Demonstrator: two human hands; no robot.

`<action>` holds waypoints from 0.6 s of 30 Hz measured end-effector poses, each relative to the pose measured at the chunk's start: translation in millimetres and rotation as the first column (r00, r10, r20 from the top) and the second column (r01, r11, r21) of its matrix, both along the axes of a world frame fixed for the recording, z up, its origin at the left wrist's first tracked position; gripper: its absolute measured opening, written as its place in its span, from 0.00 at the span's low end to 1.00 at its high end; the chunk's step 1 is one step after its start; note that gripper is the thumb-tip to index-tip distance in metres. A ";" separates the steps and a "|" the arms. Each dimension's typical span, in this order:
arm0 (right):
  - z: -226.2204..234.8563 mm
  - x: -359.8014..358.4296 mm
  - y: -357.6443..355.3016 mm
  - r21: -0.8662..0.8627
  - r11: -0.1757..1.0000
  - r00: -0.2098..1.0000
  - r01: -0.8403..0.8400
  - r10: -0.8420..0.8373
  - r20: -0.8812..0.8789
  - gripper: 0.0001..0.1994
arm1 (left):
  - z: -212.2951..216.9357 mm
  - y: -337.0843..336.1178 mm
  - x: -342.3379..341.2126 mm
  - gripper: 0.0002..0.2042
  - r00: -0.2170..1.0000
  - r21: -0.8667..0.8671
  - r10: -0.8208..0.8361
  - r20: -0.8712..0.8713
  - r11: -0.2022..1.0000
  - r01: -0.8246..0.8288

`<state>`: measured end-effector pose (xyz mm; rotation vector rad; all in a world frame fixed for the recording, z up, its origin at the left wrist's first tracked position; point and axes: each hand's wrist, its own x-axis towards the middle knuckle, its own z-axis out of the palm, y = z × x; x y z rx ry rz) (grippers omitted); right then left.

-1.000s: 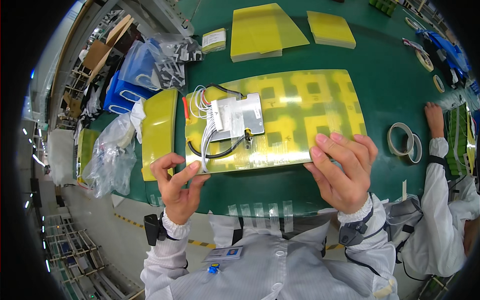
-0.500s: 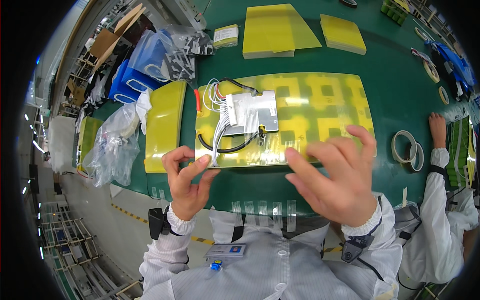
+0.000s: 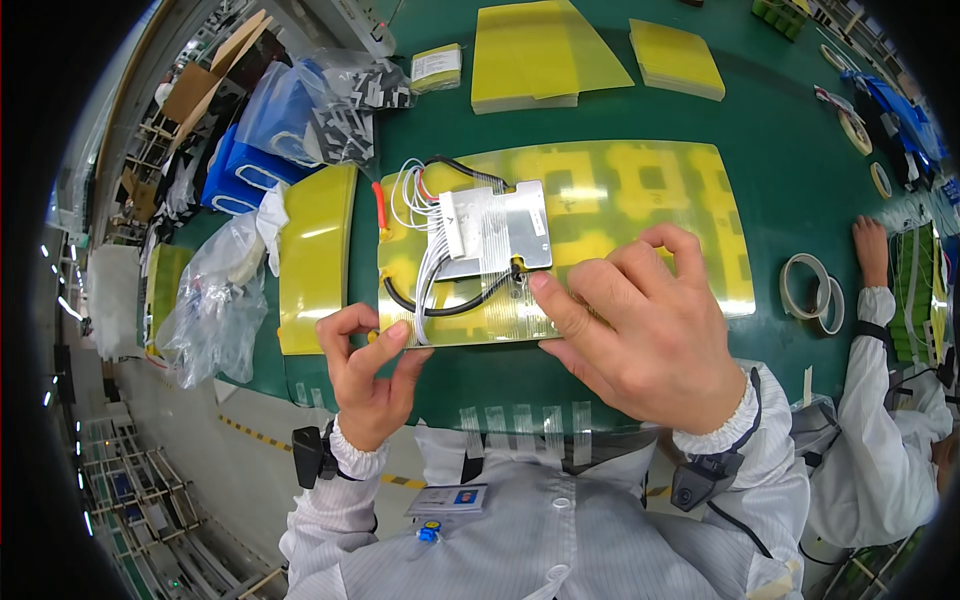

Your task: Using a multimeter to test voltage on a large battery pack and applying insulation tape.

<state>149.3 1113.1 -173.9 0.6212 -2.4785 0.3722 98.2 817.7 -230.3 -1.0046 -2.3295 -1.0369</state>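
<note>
A flat yellow battery pack (image 3: 640, 255) lies on the green table, covered by a translucent yellow sheet. On its left half sits a silver circuit board module (image 3: 520, 225), with strips of clear tape across it. White wires (image 3: 428, 285) and a black cable (image 3: 440, 310) run from the module toward the pack's near left corner; a red-sleeved lead (image 3: 379, 205) sticks up at the left edge. My left hand (image 3: 368, 375) pinches that near left corner between thumb and fingers. My right hand (image 3: 640, 325) grips the near edge, its index fingertip on the taped top beside the module.
Yellow sheets (image 3: 318, 260) lie to the left, with more stacks (image 3: 520, 60) at the back. Clear plastic bags (image 3: 225, 295) and blue packs (image 3: 245, 165) crowd the left side. Tape rolls (image 3: 805, 288) lie to the right, near a co-worker's arm (image 3: 872, 270). Tape strips (image 3: 525, 425) hang from the front edge.
My right hand has come down and left from above the pack onto its near edge, its fingers closing there. My left hand keeps its corner. The view has shifted slightly.
</note>
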 end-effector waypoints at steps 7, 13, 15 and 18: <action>1.4 0.2 1.9 -0.031 0.999 0.999 -0.012 0.013 0.035 0.15 | -1.8 -1.1 -0.8 0.28 1.000 0.003 -0.009 0.006 1.000 0.009; 9.4 0.3 -0.6 0.014 1.000 0.996 -0.006 0.004 0.093 0.18 | -1.4 -1.4 0.3 0.27 1.000 0.025 -0.009 0.019 1.000 0.009; 8.8 -0.4 -0.3 0.015 1.000 0.995 -0.004 0.002 0.096 0.18 | -2.7 0.3 -0.1 0.27 0.999 0.035 -0.013 0.031 0.999 0.012; 7.7 -1.6 -1.7 0.002 1.000 0.995 -0.010 0.010 0.096 0.18 | -1.0 0.1 0.9 0.27 0.999 0.035 -0.014 0.039 0.999 0.012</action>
